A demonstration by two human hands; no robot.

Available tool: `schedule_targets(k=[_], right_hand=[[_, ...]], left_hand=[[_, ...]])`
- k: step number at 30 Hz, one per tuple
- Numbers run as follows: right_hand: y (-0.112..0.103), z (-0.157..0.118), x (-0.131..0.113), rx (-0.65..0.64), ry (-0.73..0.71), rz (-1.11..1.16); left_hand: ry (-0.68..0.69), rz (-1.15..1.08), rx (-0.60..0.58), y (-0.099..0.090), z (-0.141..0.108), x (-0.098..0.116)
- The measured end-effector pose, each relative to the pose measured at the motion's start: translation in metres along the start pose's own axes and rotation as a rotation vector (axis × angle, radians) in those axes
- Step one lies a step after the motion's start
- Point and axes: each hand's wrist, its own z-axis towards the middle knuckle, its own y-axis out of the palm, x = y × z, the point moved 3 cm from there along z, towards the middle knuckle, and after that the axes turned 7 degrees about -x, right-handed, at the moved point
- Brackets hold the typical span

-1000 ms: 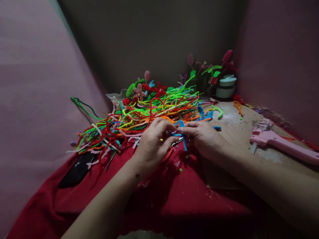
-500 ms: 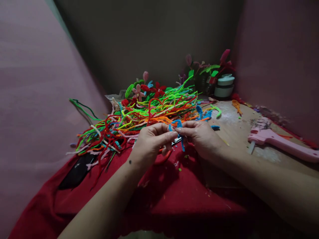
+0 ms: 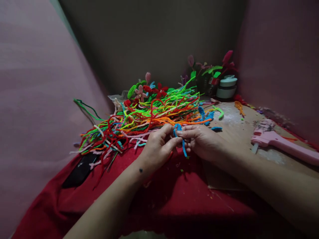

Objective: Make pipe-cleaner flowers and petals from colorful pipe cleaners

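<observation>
A blue pipe cleaner (image 3: 184, 148) is bent into a narrow loop at its top, with one end hanging down. My left hand (image 3: 159, 142) pinches the loop from the left between thumb and fingers. From the right, my right hand (image 3: 203, 141) grips the same piece with thumb and forefinger. Both hands are closed and nearly touch each other above the red cloth (image 3: 171, 186). Behind them lies a large heap of coloured pipe cleaners (image 3: 159, 113). Several blue looped pieces (image 3: 204, 116) rest just beyond my right hand.
A pink glue gun (image 3: 281, 141) lies on a brown board (image 3: 231, 127) at the right. Fuzzy flowers (image 3: 159, 90) stand behind the heap, more beside a pale lidded container (image 3: 226, 88). A black phone-like object (image 3: 78, 171) lies at the left. An orange looped piece (image 3: 239, 108) rests on the board.
My hands have drawn closer together around the blue pipe cleaner, its loop now narrower and more upright. The whole view has shifted slightly.
</observation>
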Motion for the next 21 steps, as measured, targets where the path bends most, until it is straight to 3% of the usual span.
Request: schedule_targets(k=[6,11,16,21], right_hand=[[-0.002,-0.0004,-0.0023,0.06,0.001,-0.051],[-0.0019,0.0004,-0.0037,0.077,-0.037,-0.027],[0.0011,-0.0002,-0.0024,0.056,-0.002,0.005],[0.0006,0.0003,-0.004,0.073,-0.022,-0.03]], left_hand=[[0.048,0.209,0.044,0.001,-0.0019,-0.0049],[0.017,0.084,-0.025,0.0014,-0.0002,-0.0045],[-0.02,0.127,-0.012,0.0023,0.0002,-0.0048],[-0.121,0.018,-0.059,0.0041,0.0009,-0.0085]])
